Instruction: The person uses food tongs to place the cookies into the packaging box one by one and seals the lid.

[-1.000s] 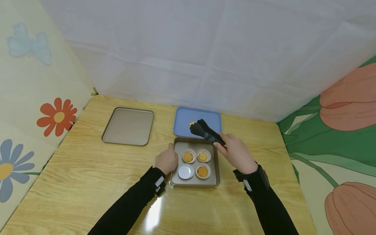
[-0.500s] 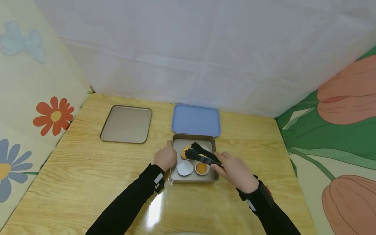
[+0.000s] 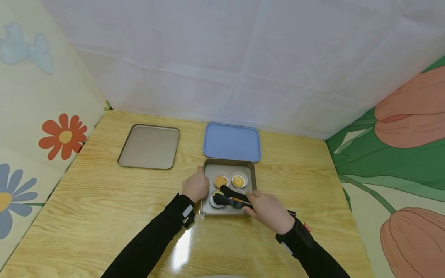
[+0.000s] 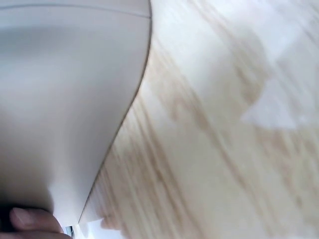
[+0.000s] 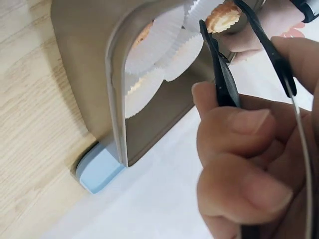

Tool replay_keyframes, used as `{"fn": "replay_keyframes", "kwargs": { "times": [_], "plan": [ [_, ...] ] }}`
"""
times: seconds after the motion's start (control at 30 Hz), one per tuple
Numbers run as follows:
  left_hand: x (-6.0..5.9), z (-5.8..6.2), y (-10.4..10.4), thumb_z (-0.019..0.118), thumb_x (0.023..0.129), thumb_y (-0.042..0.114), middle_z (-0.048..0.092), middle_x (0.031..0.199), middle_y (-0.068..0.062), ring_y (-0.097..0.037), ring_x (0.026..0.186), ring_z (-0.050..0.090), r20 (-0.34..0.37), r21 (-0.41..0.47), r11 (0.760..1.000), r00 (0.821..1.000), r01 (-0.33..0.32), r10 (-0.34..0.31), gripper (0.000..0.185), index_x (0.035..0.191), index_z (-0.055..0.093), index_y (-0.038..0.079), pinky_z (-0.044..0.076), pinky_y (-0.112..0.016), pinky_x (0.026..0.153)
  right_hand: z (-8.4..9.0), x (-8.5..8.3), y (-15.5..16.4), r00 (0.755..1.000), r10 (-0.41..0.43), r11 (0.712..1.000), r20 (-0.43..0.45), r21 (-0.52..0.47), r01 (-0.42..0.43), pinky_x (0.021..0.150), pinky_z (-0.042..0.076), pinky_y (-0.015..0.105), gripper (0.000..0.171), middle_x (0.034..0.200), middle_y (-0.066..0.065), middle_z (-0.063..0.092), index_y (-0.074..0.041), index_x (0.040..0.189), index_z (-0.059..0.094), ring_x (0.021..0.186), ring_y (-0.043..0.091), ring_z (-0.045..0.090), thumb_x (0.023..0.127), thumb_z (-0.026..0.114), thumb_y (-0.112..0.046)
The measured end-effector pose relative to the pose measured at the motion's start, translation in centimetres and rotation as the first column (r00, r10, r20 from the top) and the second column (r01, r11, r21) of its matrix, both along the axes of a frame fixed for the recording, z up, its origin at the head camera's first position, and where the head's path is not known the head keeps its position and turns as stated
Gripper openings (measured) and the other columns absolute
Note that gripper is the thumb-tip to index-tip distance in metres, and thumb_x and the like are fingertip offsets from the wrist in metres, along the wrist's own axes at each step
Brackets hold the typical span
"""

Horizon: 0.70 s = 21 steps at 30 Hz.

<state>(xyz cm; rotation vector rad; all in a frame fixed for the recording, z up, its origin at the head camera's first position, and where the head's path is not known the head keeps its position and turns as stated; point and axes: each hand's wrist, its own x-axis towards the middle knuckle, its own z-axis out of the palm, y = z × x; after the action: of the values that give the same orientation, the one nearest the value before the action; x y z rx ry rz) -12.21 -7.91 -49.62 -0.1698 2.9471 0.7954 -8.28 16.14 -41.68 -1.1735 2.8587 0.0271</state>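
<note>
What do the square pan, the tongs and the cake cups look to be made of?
The square pan looks like metal with a matte champagne coating: thin rolled rim and a dull sheen.
The tongs in the right hand look like black plastic or silicone over a wire frame; a thin metal wire shows in the right wrist view.
The cake cups look like white pleated paper.

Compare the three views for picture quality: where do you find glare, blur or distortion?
Head view: sharp, with a bright glare patch on the wooden table near the left sleeve. Left wrist view: smeared and washed out, grain barely readable. Right wrist view: tilted and stretched, the right hand looming large and soft before the tongs.
</note>
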Motion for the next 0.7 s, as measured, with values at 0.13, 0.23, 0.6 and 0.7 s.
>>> {"fn": "replay_keyframes", "kwargs": {
  "times": [0.13, 0.23, 0.6, 0.7],
  "plan": [
    [0.02, 0.00, 0.02, 0.042, 0.089, 0.016, 0.050, 0.054, -0.010, -0.025, 0.045, 0.050, -0.003, -0.002, 1.000, 1.000, -0.004, 0.004, 0.036, 0.120, 0.041, -0.004, 0.038, -0.040, 0.041, -0.25, 0.24, -0.23, 1.000, 0.006, 1.000, 0.007, 0.018, -0.007, 0.050, 0.037, 0.022, 0.042, 0.087, 0.007, 0.057, -0.005, 0.113, 0.062, 0.053, 0.009, 0.045, 0.088, 0.056, -0.039],
    [0.03, -0.01, 0.02, 0.042, 0.089, 0.016, 0.050, 0.054, -0.010, -0.025, 0.045, 0.049, -0.010, -0.007, 1.000, 1.000, -0.005, 0.005, 0.036, 0.119, 0.041, -0.004, 0.037, -0.040, 0.041, -0.39, 0.34, -0.30, 1.000, -0.001, 0.999, 0.009, 0.036, 0.001, 0.051, 0.038, 0.022, 0.042, 0.089, 0.007, 0.058, -0.006, 0.114, 0.061, 0.055, 0.010, 0.047, 0.089, 0.054, -0.039],
    [-0.05, 0.09, 0.00, 0.043, 0.089, 0.016, 0.053, 0.058, -0.012, -0.026, 0.047, 0.052, 0.004, -0.014, 1.000, 1.000, -0.004, 0.004, 0.039, 0.123, 0.040, -0.005, 0.038, -0.040, 0.042, -0.57, 0.24, -0.33, 0.999, -0.036, 0.999, 0.023, 0.037, 0.035, 0.047, 0.036, 0.023, 0.043, 0.085, 0.008, 0.056, -0.004, 0.113, 0.061, 0.050, 0.010, 0.044, 0.087, 0.057, -0.038],
    [-0.07, 0.13, 0.02, 0.044, 0.089, 0.016, 0.055, 0.060, -0.013, -0.027, 0.049, 0.053, 0.013, -0.014, 1.000, 1.000, -0.009, 0.009, 0.039, 0.123, 0.040, -0.004, 0.039, -0.041, 0.043, -0.62, 0.26, -0.29, 0.999, -0.037, 0.999, 0.003, 0.040, 0.037, 0.047, 0.035, 0.023, 0.045, 0.085, 0.009, 0.056, -0.003, 0.114, 0.060, 0.050, 0.010, 0.043, 0.087, 0.057, -0.039]
  ]
}}
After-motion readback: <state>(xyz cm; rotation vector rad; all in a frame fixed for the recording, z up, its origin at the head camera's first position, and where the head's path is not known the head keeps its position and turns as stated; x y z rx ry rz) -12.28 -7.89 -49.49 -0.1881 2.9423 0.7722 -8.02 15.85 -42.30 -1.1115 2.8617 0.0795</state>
